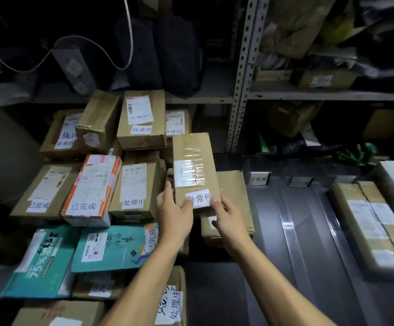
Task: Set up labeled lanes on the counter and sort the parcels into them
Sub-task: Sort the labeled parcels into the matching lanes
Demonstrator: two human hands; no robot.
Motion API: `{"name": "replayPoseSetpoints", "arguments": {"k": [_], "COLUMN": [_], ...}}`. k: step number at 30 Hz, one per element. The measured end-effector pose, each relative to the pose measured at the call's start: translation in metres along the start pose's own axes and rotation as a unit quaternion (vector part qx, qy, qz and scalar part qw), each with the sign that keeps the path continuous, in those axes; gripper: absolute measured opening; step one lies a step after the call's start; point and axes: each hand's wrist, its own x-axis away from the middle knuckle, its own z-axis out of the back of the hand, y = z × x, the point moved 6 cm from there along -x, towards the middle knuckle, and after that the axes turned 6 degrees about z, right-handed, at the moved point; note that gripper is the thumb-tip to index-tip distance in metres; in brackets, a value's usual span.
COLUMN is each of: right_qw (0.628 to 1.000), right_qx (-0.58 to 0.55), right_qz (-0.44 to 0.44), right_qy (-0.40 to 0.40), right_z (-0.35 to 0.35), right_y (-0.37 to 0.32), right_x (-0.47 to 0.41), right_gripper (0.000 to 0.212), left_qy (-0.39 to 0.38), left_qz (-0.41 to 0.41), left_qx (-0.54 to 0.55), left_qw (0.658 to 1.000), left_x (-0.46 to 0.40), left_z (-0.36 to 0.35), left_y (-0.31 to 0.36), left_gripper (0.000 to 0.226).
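Left hand [173,211] and right hand [226,216] both grip near end of long tape-wrapped brown cardboard parcel [194,170]; read white 异常件 sticker [199,198], match lane tag, lower flat

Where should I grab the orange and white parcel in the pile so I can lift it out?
Take the orange and white parcel by its two long sides near the front end, reaching from above. It lies on top of the pile, tilted toward you, with cardboard boxes close beside it, so the near end looks freest.
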Motion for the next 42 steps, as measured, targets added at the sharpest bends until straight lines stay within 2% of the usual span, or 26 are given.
{"name": "replayPoseSetpoints", "arguments": {"k": [2, 5, 8, 11, 14, 20, 25, 30, 34, 38, 42], "right_qw": [1.000, 0.998, 0.996, 0.992, 0.987, 0.981, 0.957, 0.938, 0.919, 0.916, 0.921], "right_qx": [-0.001, 0.010, 0.010, -0.013, -0.022, -0.065, -0.105, -0.118, -0.166, -0.152, -0.140], "right_qz": [0.020, 0.041, 0.061, 0.093, 0.119, 0.070, 0.074, 0.086, 0.059, 0.024, 0.011], "right_qy": [0.006, 0.035, 0.063, 0.088, 0.103, 0.166, 0.259, 0.313, 0.353, 0.371, 0.364], "right_z": [0.017, 0.050, 0.093, 0.141, 0.187, 0.270, 0.334, 0.385, 0.423, 0.465, 0.496], "right_y": [-0.010, -0.022, -0.029, -0.048, -0.058, -0.038, -0.021, -0.008, 0.002, 0.008, 0.012], "right_x": [0.009, 0.024, 0.037, 0.054, 0.067, 0.098, 0.129, 0.153, 0.158, 0.143, 0.122], "right_gripper": [0.033, 0.039, 0.052, 0.029, 0.024, 0.061, 0.055, 0.052, 0.051, 0.045, 0.030], "left_qy": [-0.017, -0.069, -0.107, -0.123, -0.142, -0.196, -0.255, -0.303, -0.316, -0.327, -0.319], "left_qz": [0.003, -0.019, -0.045, -0.055, -0.060, -0.095, -0.122, -0.110, -0.110, -0.088, -0.042], "left_qx": [0.031, 0.075, 0.112, 0.132, 0.159, 0.148, 0.124, 0.107, 0.103, 0.094, 0.087], "left_qw": [0.999, 0.995, 0.987, 0.982, 0.975, 0.965, 0.951, 0.941, 0.937, 0.936, 0.943], "left_x": [0.010, 0.031, 0.058, 0.087, 0.120, 0.183, 0.227, 0.259, 0.273, 0.272, 0.263], "left_z": [-0.008, -0.030, -0.060, -0.097, -0.139, -0.212, -0.263, -0.308, -0.342, -0.380, -0.420], "left_y": [0.002, 0.018, 0.041, 0.060, 0.074, 0.096, 0.112, 0.115, 0.117, 0.124, 0.124], "left_gripper": [0.069, 0.033, 0.029, 0.026, 0.025, 0.035, 0.034, 0.034, 0.031, 0.027, 0.020]}}
